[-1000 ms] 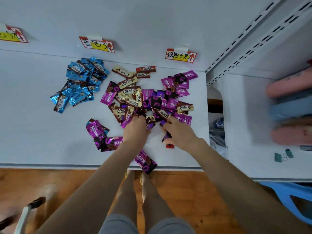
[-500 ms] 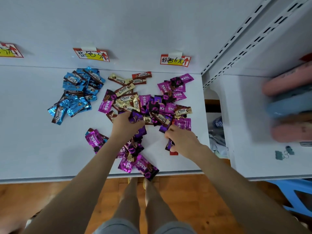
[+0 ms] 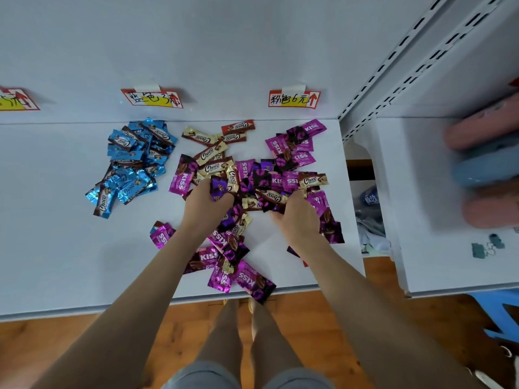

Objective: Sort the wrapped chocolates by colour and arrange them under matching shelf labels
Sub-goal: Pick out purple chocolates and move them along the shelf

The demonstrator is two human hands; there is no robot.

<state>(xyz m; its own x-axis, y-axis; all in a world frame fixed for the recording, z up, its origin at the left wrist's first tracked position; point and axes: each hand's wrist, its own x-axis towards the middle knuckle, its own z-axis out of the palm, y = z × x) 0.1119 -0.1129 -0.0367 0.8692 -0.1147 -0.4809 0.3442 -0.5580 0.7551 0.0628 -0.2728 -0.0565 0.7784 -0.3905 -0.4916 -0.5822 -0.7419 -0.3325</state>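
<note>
On the white shelf [image 3: 56, 248] a mixed heap of purple, pink and gold wrapped chocolates [image 3: 252, 175] lies in the middle. My left hand [image 3: 206, 204] reaches into it and grips a purple chocolate [image 3: 219, 188]. My right hand [image 3: 295, 217] rests in the heap's right side, fingers curled among the wrappers; what it holds is hidden. A blue pile [image 3: 132, 161] lies under the middle label [image 3: 153, 98]. Pink ones [image 3: 297, 144] lie under the right label [image 3: 293, 99]. More purple and pink ones [image 3: 233, 262] lie near the front edge.
A third label [image 3: 16, 99] hangs at the far left. A slotted upright [image 3: 393, 66] divides off the right shelf bay, where pink and blue rolls [image 3: 488, 161] and small clips [image 3: 486, 247] lie. Wooden floor and my legs show below the shelf edge.
Both hands have pushed further back into the heap. My left hand now grips a purple chocolate. More purple and pink pieces lie behind my wrists near the front edge.
</note>
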